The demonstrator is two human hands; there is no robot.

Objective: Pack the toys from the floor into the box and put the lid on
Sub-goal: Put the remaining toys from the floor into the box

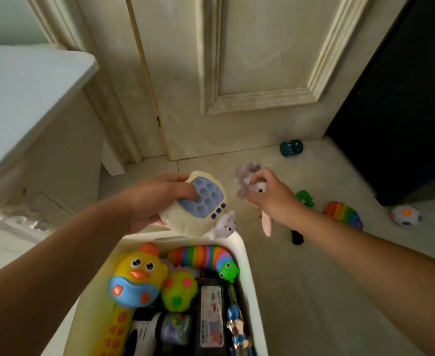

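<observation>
My left hand (157, 199) grips the cream pop-game toy (198, 201), fingers curled round its side, just over the far rim of the white box (243, 253). My right hand (270, 194) pinches a grey plush (245, 179) beyond the box's far right corner. The rainbow pop pad (343, 218), green toy (305, 199) and ball (406, 214) lie on the floor right of the box.

1 head-worn wide-angle view looks steeply down, close above the box (249, 291), facing the door (262, 47).

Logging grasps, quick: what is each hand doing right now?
Left hand: holds the cream bubble-button game.
Right hand: pinches a small grey plush toy.
</observation>
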